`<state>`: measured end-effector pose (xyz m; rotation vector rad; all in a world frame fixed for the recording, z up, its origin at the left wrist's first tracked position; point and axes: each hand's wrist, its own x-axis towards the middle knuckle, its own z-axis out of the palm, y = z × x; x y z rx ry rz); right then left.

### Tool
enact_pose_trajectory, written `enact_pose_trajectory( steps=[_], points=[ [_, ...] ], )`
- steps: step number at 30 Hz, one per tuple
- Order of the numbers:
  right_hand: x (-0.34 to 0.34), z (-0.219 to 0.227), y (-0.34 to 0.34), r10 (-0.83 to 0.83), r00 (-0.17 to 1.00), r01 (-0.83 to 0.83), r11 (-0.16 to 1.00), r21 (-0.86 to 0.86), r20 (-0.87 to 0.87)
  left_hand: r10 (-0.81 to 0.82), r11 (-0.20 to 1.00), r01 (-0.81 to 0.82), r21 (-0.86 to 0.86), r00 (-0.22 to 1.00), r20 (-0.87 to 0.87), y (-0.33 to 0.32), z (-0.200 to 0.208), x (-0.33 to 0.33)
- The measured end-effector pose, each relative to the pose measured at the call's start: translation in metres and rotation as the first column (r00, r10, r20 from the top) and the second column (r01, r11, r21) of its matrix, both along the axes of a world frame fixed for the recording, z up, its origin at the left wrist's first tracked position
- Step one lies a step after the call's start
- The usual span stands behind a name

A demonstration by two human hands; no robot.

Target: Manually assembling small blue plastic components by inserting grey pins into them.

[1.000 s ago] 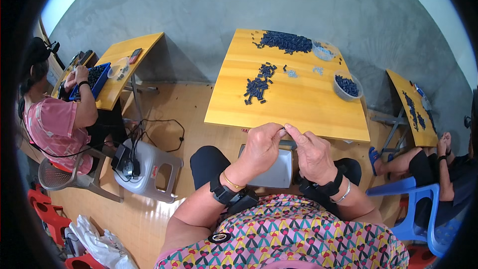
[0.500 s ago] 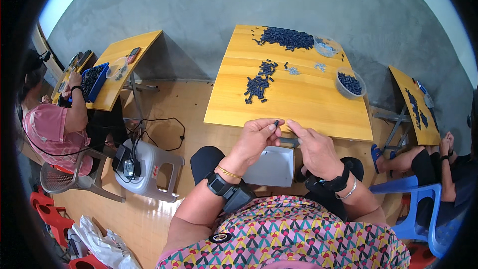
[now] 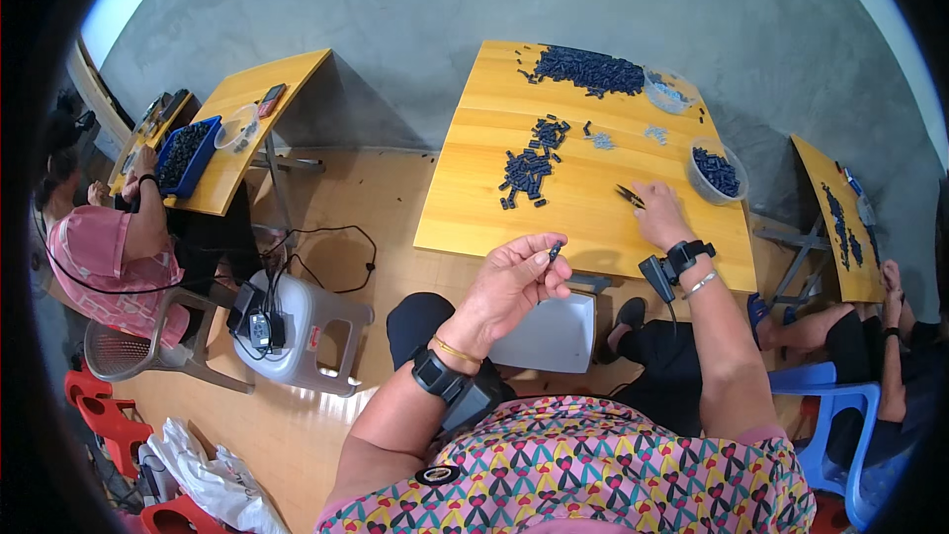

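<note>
Above the near edge of the wooden table, my left hand (image 3: 512,282) pinches a small black plastic piece (image 3: 555,250) between thumb and forefinger. My right hand (image 3: 660,215) is over the table and closed around a pair of dark tweezers (image 3: 630,196), whose pointed tips face the left. A loose pile of black pieces (image 3: 527,173) lies left of the tweezers. Small silvery parts (image 3: 601,141) sit in a little heap beyond them, with another small heap (image 3: 655,133) to its right.
A clear tub of black pieces (image 3: 716,176) stands at the table's right, a second clear tub (image 3: 669,91) at the back beside a large black heap (image 3: 591,71). Below the near edge is a white tray (image 3: 546,336). Other people sit at tables on both sides; a grey stool (image 3: 301,331) carries cables.
My right hand has moved away from the left one, forward and right over the table, and the tweezers now show in it. The left hand still pinches the black piece.
</note>
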<state>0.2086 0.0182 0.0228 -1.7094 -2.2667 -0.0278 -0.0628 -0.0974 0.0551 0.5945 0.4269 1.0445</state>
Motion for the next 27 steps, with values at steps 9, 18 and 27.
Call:
enact_pose_trajectory(
  steps=[9, 18, 27],
  points=[
    [-0.078, 0.066, -0.093, 0.396, 0.594, -0.452, 0.885, 0.117, -0.701, -0.033, 0.999, 0.033, 0.005, 0.999, -0.006, -0.002, 0.002, 0.009],
    [-0.089, 0.022, -0.099, 0.216, 0.466, -0.375, 0.927, 0.029, -0.858, 0.167, 0.985, -0.145, 0.098, 0.948, -0.270, 0.011, -0.007, 0.028],
    [-0.072, -0.009, -0.061, 0.230, 0.711, -0.217, 0.971, 0.104, -0.664, 0.840, 0.478, 0.054, 0.877, 0.265, -0.474, 0.055, -0.059, 0.046]
  ],
)
